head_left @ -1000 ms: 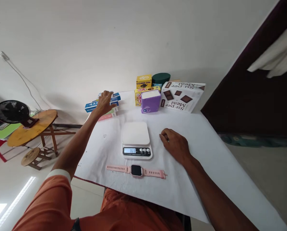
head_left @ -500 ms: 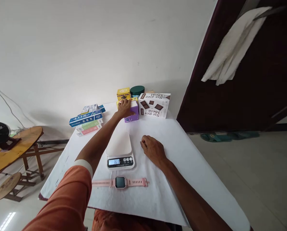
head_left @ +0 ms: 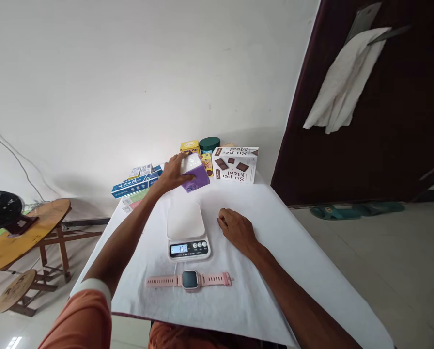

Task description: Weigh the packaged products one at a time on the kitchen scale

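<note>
at the far end of the table (head_left: 293,252) my left hand (head_left: 171,172) clasps the purple box (head_left: 198,178), tilted; my right hand (head_left: 237,230) rests empty. next, i judge, needs a level set-down on the scale (head_left: 185,220).

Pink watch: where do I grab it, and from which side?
Best pinch the watch by its case from above, fingers on its near and far edges: it lies flat with straps stretched left and right, so only those edges are free.
</note>
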The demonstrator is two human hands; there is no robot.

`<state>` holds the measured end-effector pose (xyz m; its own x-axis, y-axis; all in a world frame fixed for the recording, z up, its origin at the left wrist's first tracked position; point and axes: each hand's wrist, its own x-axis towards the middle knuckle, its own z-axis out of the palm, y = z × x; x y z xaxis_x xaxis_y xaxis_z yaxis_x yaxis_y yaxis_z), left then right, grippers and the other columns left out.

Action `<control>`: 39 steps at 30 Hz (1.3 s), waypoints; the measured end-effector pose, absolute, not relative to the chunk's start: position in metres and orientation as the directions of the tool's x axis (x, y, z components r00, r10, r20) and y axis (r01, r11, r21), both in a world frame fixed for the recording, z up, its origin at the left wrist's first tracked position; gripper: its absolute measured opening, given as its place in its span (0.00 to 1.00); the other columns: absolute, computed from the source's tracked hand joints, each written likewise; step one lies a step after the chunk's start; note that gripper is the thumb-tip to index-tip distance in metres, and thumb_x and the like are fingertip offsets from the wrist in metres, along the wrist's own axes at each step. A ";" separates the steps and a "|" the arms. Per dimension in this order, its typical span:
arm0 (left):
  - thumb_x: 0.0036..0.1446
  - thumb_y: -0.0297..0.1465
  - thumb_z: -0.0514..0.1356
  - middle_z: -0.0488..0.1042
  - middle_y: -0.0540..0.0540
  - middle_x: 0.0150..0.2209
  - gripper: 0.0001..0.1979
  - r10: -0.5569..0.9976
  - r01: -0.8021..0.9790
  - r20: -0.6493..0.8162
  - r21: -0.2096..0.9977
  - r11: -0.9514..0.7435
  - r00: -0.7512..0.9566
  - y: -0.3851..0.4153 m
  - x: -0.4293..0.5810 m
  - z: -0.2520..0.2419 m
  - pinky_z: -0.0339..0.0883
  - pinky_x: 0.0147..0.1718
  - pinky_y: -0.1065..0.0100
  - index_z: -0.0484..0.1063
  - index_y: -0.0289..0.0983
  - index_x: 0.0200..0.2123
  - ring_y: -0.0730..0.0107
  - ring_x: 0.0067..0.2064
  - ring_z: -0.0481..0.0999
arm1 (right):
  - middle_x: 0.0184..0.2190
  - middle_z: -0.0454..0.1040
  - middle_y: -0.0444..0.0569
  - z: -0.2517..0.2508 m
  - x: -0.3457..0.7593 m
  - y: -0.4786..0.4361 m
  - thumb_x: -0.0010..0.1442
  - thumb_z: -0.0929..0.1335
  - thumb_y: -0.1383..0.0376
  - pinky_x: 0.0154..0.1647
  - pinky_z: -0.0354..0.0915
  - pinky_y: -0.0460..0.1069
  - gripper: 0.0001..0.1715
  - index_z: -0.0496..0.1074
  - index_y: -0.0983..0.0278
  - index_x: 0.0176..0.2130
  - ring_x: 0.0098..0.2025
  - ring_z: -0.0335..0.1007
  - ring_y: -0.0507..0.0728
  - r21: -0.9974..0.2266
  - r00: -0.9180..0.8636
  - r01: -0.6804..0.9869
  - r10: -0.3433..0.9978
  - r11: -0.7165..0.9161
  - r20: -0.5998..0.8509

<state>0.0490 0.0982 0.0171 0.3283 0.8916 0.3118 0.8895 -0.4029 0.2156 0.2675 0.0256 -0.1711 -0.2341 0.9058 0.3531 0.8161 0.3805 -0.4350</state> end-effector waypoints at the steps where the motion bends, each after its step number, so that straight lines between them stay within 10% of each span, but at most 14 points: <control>1: 0.56 0.38 0.70 0.73 0.39 0.59 0.33 0.884 0.867 0.306 0.248 -0.433 0.354 0.083 0.039 0.025 0.68 0.57 0.50 0.64 0.40 0.62 0.48 0.59 0.73 | 0.33 0.76 0.47 -0.171 0.267 0.026 0.69 0.63 0.68 0.35 0.55 0.50 0.09 0.66 0.60 0.34 0.35 0.71 0.56 -0.438 -0.234 0.814 0.906 0.381 0.354; 13: 0.58 0.43 0.71 0.71 0.37 0.62 0.37 0.884 0.826 0.124 0.316 -0.467 0.451 -0.012 0.006 -0.012 0.65 0.64 0.44 0.64 0.43 0.67 0.46 0.64 0.70 | 0.32 0.76 0.47 -0.173 0.271 0.025 0.68 0.63 0.65 0.34 0.55 0.50 0.09 0.67 0.60 0.33 0.33 0.70 0.56 -0.448 -0.253 0.792 0.891 0.414 0.377; 24: 0.54 0.60 0.68 0.67 0.37 0.65 0.48 0.858 0.800 0.325 0.334 -0.498 0.398 -0.036 -0.016 0.023 0.65 0.65 0.42 0.59 0.47 0.71 0.42 0.66 0.67 | 0.32 0.77 0.48 -0.172 0.271 0.025 0.66 0.63 0.63 0.34 0.56 0.50 0.08 0.66 0.59 0.33 0.33 0.70 0.57 -0.486 -0.251 0.773 0.900 0.408 0.356; 33: 0.56 0.43 0.72 0.69 0.34 0.62 0.41 0.904 0.837 0.168 0.341 -0.427 0.393 -0.027 -0.006 -0.027 0.68 0.61 0.40 0.60 0.40 0.68 0.42 0.63 0.71 | 0.28 0.74 0.48 -0.176 0.274 0.024 0.62 0.63 0.57 0.31 0.55 0.51 0.10 0.65 0.59 0.32 0.30 0.68 0.57 -0.517 -0.243 0.757 0.907 0.399 0.344; 39: 0.55 0.38 0.72 0.72 0.36 0.59 0.35 0.909 0.825 0.326 0.414 -0.384 0.260 -0.043 -0.058 -0.027 0.70 0.60 0.48 0.64 0.39 0.62 0.47 0.60 0.73 | 0.29 0.75 0.51 -0.177 0.274 0.024 0.61 0.63 0.54 0.32 0.57 0.53 0.11 0.66 0.57 0.32 0.32 0.69 0.61 -0.526 -0.238 0.763 0.920 0.375 0.311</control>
<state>-0.0581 -0.0429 -0.0271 0.2596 0.9089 0.3263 0.8252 -0.3843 0.4139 0.2743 0.0237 -0.1768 -0.2379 0.9203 0.3106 0.7632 0.3749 -0.5263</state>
